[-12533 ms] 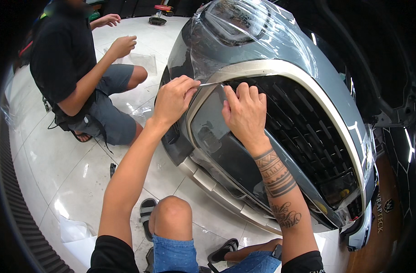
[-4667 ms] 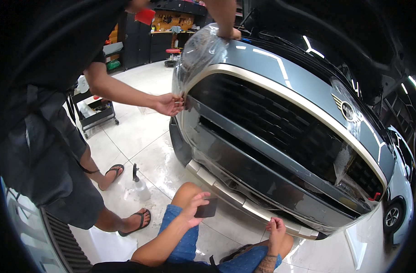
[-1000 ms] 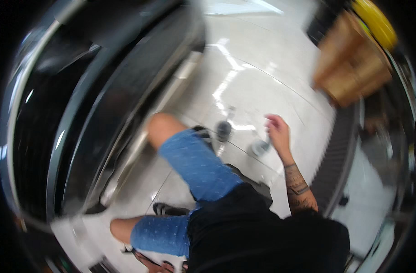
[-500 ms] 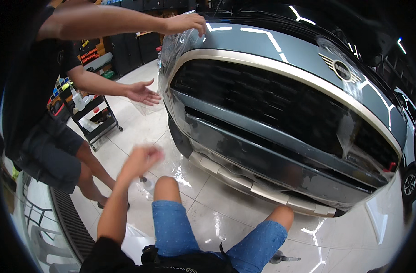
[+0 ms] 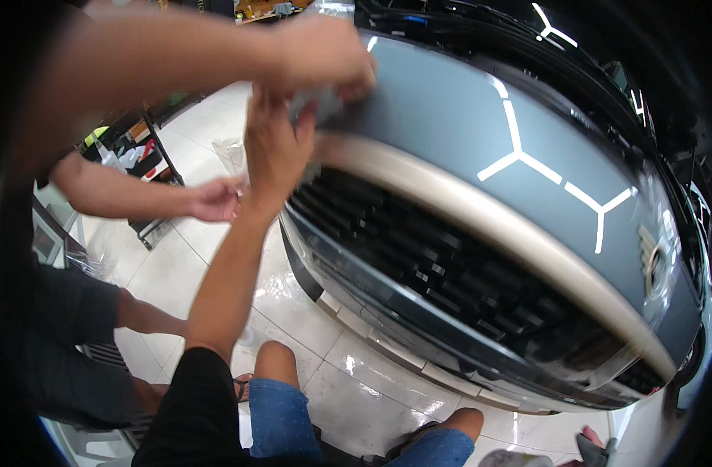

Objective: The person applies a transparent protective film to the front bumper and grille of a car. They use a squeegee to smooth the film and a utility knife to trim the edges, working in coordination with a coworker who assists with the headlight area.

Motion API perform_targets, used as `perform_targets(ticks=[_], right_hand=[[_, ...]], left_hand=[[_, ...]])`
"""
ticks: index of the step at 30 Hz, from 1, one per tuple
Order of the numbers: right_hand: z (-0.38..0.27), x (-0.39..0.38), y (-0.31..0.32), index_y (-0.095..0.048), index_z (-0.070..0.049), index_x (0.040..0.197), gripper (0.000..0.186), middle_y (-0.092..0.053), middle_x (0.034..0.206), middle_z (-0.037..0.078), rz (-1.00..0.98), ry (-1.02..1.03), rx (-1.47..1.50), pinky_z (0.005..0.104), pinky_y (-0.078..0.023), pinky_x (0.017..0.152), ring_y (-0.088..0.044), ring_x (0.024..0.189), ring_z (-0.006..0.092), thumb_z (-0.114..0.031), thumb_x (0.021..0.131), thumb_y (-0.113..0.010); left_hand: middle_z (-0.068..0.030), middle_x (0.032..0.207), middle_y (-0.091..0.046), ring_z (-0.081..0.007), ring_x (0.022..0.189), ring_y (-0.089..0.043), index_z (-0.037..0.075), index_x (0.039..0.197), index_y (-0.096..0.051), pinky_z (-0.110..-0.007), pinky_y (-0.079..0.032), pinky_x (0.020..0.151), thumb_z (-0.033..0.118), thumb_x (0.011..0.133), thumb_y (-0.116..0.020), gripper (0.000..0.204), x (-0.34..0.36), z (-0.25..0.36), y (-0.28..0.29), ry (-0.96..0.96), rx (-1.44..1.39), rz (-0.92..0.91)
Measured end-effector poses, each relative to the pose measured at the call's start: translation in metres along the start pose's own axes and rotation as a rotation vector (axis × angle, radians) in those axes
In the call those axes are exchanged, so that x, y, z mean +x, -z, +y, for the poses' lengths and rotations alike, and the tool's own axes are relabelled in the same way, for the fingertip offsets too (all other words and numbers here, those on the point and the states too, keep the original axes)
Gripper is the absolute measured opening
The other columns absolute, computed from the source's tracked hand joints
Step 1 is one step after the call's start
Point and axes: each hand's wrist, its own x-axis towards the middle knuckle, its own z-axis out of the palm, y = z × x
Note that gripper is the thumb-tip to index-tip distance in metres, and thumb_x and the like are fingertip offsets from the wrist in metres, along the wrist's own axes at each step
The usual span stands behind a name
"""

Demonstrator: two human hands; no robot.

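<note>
My left hand (image 5: pixel 278 156) is raised at the left corner of the car's front. Its fingers point upward with the thumb apart, and the fingertips are blurred and partly covered by a co-worker's upper hand (image 5: pixel 325 58). That hand is curled over the edge of the grey-blue hood (image 5: pixel 441 101). Below it, the co-worker's other hand (image 5: pixel 216 198) is beside my wrist, near a piece of clear film (image 5: pixel 230 154). A beige trim band (image 5: pixel 480 210) runs above the black grille (image 5: pixel 418 257). My right hand is out of view.
The co-worker's legs (image 5: pixel 150 315) stand close on my left. Behind them is a black trolley (image 5: pixel 165 148) with bottles. Glossy floor tiles (image 5: pixel 333 389) lie below the bumper. Wrinkled clear film (image 5: pixel 659 265) clings around the badge at right.
My left hand has risen from above my knee to the car's left corner. The co-worker's hands have shifted, and the view has moved closer to the hood.
</note>
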Motion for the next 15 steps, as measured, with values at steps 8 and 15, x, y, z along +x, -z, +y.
perform_targets(ticks=[8,15], right_hand=[[-0.167,0.147,-0.132,-0.041,0.005,0.135,0.07,-0.055,0.128,0.021,-0.228,0.183,0.435,0.0308,-0.057,0.067,-0.069,0.073,0.0197,-0.005,0.069,-0.062],[-0.296,0.204,-0.18,-0.049,0.008,0.127,0.061,-0.062,0.116,0.014,-0.414,0.066,0.639,0.0301,-0.055,0.06,-0.069,0.07,0.0206,0.004,0.067,-0.052]], left_hand=[[-0.0122,0.117,-0.055,-0.02,0.117,-0.049,0.007,0.116,-0.053,-0.039,-0.041,0.097,0.038,0.091,-0.044,0.041,0.004,-0.056,-0.054,0.633,-1.794,-0.75],[-0.0098,0.116,-0.058,-0.018,0.111,-0.053,0.004,0.113,-0.058,-0.03,-0.04,0.096,0.047,0.084,-0.057,0.052,0.138,0.01,-0.001,0.817,-1.744,-1.505]])
